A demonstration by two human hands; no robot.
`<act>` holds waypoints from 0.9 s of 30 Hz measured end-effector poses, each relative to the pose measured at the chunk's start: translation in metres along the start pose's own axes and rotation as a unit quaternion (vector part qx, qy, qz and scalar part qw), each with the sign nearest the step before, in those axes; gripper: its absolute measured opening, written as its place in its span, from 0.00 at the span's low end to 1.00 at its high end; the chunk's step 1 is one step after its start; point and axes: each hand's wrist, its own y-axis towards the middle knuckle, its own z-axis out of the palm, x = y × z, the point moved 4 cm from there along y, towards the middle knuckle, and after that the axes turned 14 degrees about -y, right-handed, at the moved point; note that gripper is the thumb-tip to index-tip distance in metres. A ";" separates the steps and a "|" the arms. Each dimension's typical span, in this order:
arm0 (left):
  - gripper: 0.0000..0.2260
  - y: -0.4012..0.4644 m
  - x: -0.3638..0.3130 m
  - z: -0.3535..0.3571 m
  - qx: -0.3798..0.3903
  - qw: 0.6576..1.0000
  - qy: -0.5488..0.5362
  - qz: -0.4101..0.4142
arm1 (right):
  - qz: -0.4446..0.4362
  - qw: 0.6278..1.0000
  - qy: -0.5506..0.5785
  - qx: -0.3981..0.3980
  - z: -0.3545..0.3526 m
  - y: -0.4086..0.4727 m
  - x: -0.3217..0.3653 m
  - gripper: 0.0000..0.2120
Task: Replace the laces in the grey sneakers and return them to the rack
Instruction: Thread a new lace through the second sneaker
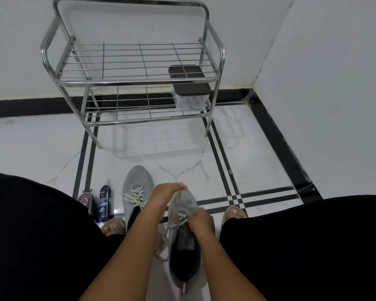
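2 grey sneakers, one on floor (pixel 137 187), one held (pixel 183 242), 2 hands, left (pixel 167 192) & right (pixel 201 220), 1 metal rack (pixel 135 81) w/ 2 shelves, 1 lidded box (pixel 190 90), 1 spray can (pixel 104 203), 1 small dark item (pixel 85 199) beside it, 2 sandalled feet (pixel 114 227) (pixel 233 213)
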 end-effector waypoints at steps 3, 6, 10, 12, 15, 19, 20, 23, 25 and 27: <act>0.09 -0.009 -0.014 0.004 0.035 0.998 -0.053 0.030 | -0.043 0.971 0.234 -0.012 -0.029 -0.009 0.026 0.07; 0.11 -0.009 -0.019 0.003 0.035 0.995 -0.063 0.064 | -0.053 0.912 0.403 0.046 -0.047 -0.023 0.041 0.12; 0.12 -0.015 -0.024 -0.001 0.011 0.991 -0.080 0.105 | -0.109 0.901 0.408 0.096 -0.058 -0.046 0.050 0.05; 0.12 -0.015 -0.024 -0.004 0.008 0.990 -0.081 0.119 | -0.143 0.912 0.371 0.096 -0.061 -0.051 0.052 0.05; 0.11 -0.022 -0.027 -0.010 -0.054 0.985 -0.109 0.126 | -0.177 0.927 0.323 0.076 -0.067 -0.054 0.050 0.06; 0.09 -0.024 -0.021 -0.025 -0.155 0.966 -0.184 0.096 | -0.140 0.967 0.209 0.029 -0.077 -0.049 0.034 0.08; 0.11 -0.023 -0.018 -0.032 -0.171 0.961 -0.200 0.088 | -0.120 0.981 0.151 0.009 -0.080 -0.043 0.028 0.10; 0.09 -0.019 0.000 -0.048 -0.222 0.935 -0.272 0.047 | -0.057 0.997 -0.004 -0.054 -0.091 -0.030 0.005 0.15; 0.12 -0.019 0.012 -0.057 -0.257 0.915 -0.311 0.009 | -0.030 0.997 -0.049 -0.060 -0.091 -0.031 -0.003 0.13; 0.16 -0.019 0.021 -0.065 -0.295 0.922 -0.250 -0.012 | -0.043 0.993 -0.103 -0.049 -0.088 -0.034 0.000 0.07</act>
